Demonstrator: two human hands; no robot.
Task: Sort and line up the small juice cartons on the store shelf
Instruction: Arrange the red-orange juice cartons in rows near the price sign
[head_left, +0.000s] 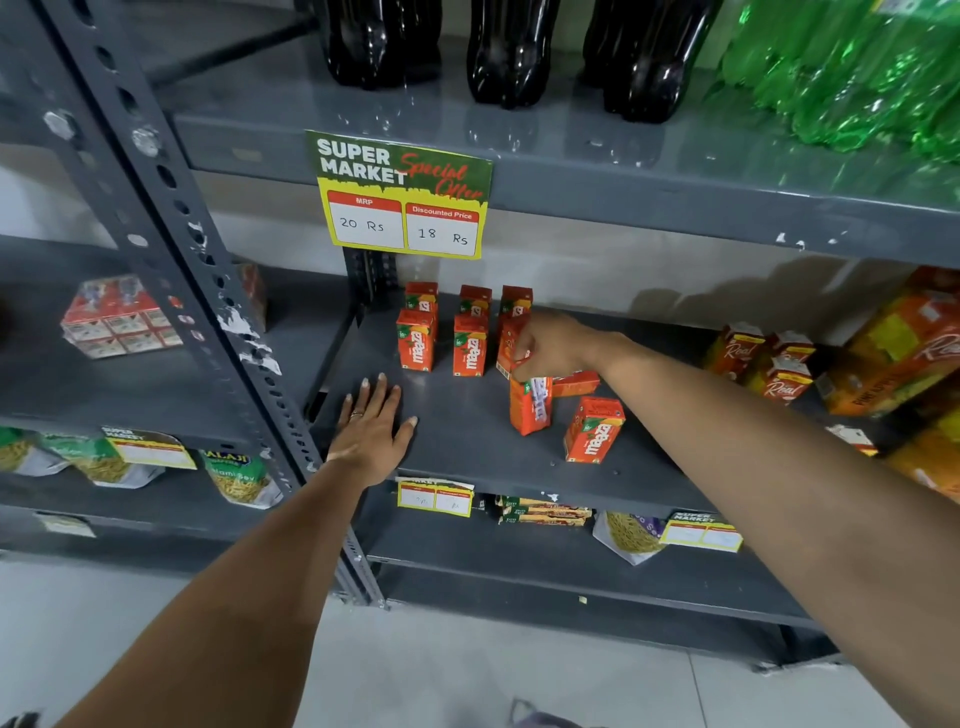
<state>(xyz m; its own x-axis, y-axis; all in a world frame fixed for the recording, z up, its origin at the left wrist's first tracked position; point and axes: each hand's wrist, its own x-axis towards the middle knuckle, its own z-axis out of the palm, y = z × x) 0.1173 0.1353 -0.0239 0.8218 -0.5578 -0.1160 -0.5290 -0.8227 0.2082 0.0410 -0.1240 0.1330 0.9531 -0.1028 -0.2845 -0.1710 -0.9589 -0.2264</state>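
Small orange Maaza juice cartons stand on the grey middle shelf (467, 447). Two rows are lined up at the back: three cartons (474, 299) behind, two cartons (415, 340) in front of them, with a third tilted carton (508, 343) at their right. My right hand (556, 345) pinches the top of a loose carton (530, 405) turned straw side out. Another carton (576, 384) lies flat behind it. One more carton (593, 430) stands tilted at the front right. My left hand (371, 431) rests flat on the shelf, fingers spread, holding nothing.
A price sign (402, 195) hangs from the upper shelf, which carries dark bottles (511, 49) and green bottles (852, 73). Real juice cartons (779, 364) crowd the shelf's right end. Snack packets (236, 478) fill the lower shelves. A steel upright (208, 280) stands left of the cartons.
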